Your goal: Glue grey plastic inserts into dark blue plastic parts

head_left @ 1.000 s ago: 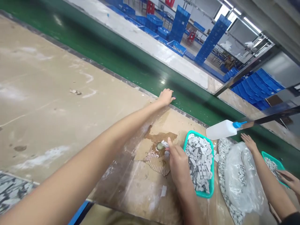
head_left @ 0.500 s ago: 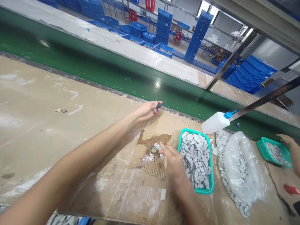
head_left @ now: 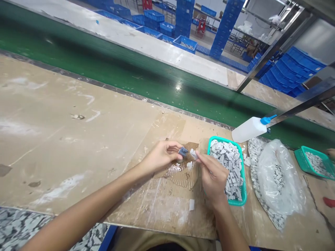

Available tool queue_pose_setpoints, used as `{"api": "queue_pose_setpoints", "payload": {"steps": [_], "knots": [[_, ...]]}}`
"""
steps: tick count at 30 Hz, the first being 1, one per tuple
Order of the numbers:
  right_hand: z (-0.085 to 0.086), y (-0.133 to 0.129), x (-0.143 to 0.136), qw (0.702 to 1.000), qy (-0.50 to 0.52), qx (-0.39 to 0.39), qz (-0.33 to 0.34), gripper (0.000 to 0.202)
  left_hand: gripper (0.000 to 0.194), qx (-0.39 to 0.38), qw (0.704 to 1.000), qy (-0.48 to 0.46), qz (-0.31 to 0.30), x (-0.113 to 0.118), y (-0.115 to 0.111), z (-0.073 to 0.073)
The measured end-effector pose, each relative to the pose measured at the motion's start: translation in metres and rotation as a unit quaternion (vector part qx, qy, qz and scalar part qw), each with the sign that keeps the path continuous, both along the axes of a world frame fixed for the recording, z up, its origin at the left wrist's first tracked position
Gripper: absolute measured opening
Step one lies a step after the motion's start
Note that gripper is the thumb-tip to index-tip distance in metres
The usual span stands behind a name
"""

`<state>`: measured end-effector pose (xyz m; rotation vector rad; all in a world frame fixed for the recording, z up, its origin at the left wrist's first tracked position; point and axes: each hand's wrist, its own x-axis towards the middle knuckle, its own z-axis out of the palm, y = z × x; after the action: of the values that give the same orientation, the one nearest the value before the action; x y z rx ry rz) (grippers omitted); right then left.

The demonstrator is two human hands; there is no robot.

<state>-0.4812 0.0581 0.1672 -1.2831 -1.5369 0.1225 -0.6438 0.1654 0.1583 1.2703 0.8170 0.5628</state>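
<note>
My left hand pinches a small dark grey-blue plastic piece over the wet brown patch of cardboard. Facing it, my right hand grips a small light grey piece between thumb and fingertips. A narrow gap separates the two pieces. Beneath them, the small round dish is mostly hidden by my left fingers. Close by my right wrist stands a green basket heaped with light grey pieces. One pale flat piece lies on the cardboard nearer to me.
A white squeeze bottle with a blue nozzle is behind the basket. To the right lie a clear plastic bag of pieces and another green basket, with a co-worker's hand at its edge. A green conveyor belt runs behind the table.
My left hand has come back from the belt's edge toward me with the dark piece. The right hand has lifted the light piece from beside the dish, and the two now face each other.
</note>
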Motion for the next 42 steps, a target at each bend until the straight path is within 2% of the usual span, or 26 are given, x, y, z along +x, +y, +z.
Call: {"api": "queue_pose_setpoints", "payload": {"steps": [5,19,25,31,37,42], "knots": [[-0.001,-0.001,0.003,1.0,-0.007,-0.002,0.017,0.056,0.016,-0.047,0.998,-0.029,-0.026,0.004,-0.012,0.0],[-0.005,-0.002,0.005,0.999,-0.022,-0.024,0.04,0.057,0.017,-0.077,0.996,-0.051,0.009,0.007,-0.018,0.004],[-0.003,-0.001,0.003,0.998,-0.042,-0.019,0.048,0.056,0.017,-0.053,0.997,-0.062,0.015,0.005,-0.022,0.006],[-0.001,0.002,0.001,0.993,-0.109,-0.015,0.036,0.054,0.013,-0.001,0.998,-0.054,0.039,0.007,-0.028,0.007],[-0.006,0.002,0.004,0.985,-0.16,-0.04,0.052,0.048,0.013,0.009,0.999,-0.001,0.037,0.004,-0.028,0.008],[-0.012,0.002,0.006,0.981,-0.164,-0.068,0.072,0.048,0.012,0.015,0.999,0.033,0.025,0.002,-0.025,0.009]]}}
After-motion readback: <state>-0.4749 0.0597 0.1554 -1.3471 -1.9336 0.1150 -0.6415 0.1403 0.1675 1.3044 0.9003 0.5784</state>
